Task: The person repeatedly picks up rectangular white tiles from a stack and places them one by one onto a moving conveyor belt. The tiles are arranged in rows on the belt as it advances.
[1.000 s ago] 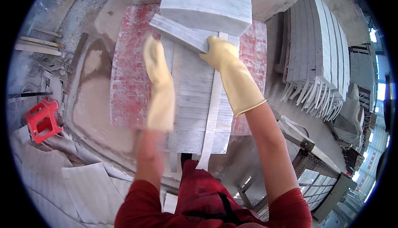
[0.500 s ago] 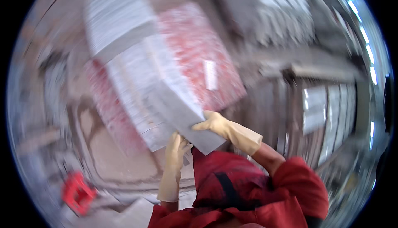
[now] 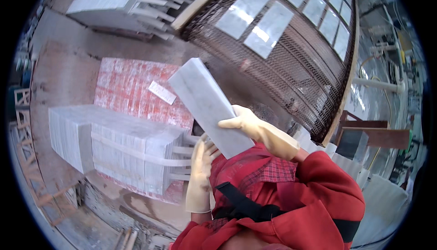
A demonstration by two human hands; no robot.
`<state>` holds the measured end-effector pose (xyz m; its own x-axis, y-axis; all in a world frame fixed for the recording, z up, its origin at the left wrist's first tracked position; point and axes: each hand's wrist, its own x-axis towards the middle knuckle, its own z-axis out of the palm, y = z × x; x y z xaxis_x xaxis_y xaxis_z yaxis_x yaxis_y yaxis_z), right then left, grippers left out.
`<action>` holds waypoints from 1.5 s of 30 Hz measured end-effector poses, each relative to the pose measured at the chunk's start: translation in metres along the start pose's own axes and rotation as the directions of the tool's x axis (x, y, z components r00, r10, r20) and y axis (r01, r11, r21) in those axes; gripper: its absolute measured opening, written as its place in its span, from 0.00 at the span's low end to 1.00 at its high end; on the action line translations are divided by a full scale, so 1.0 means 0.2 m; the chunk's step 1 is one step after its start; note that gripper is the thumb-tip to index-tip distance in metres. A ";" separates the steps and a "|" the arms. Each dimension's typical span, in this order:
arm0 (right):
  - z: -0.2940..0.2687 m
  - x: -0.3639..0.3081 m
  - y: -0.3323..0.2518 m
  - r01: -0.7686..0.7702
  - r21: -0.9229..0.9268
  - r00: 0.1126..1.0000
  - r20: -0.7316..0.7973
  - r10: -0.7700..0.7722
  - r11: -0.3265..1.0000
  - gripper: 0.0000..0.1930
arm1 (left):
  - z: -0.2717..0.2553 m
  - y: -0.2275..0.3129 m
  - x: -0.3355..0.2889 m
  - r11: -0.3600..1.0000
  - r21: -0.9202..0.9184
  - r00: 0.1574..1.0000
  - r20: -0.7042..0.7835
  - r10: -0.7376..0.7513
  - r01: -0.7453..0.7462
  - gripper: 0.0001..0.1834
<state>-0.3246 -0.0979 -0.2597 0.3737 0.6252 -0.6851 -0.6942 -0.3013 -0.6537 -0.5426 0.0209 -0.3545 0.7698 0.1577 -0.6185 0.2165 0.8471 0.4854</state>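
A long rectangular grey-white stone slab [image 3: 207, 106] is held tilted in front of my body, its far end raised and its near end at my waist. My right hand [image 3: 255, 127], in a cream rubber glove, grips its right edge near the lower end, thumb laid over the broad face. Beside the slab's lower left edge is my left hand [image 3: 202, 156], also gloved, with fingers stretched out and apart; whether they touch the slab I cannot tell. Left of it stands a long row of upright stone tiles [image 3: 123, 136] with pale straps on a red, white-smeared base [image 3: 132, 79].
A mesh conveyor [image 3: 277, 68] carrying glossy rectangular tiles [image 3: 269, 29] runs along the upper right. Another tile stack [image 3: 107, 4] with protruding pale strips stands at upper left. A small white piece [image 3: 162, 92] lies on the red base. Wooden frames [image 3: 27, 136] line the far left.
My view and body have turned to the right, toward the mesh conveyor. The slab has come up and away from the tile row it overlapped, held in my right hand.
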 end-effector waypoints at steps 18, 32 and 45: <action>-0.96 -0.49 0.16 0.349 0.517 0.898 -0.422 -0.121 0.782 0.32 | 0.93 -0.29 0.39 0.802 0.250 0.699 0.396 -0.596 0.542 0.47; -0.88 -0.23 0.40 0.351 0.620 0.922 -0.362 -0.141 0.702 0.35 | 0.93 -0.39 0.47 0.833 -0.234 0.845 0.343 -0.411 0.501 0.49; -1.02 -0.43 0.32 0.025 0.195 0.910 -0.410 0.058 0.980 0.30 | 0.48 -0.67 0.79 0.406 -0.635 0.717 0.362 -0.595 0.657 0.30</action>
<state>-0.2755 -0.3172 -0.3077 0.5518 0.2566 -0.7935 -0.7913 -0.1392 -0.5953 -0.3930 -0.1157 -0.4570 0.6412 -0.5748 -0.5085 0.2123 0.7696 -0.6022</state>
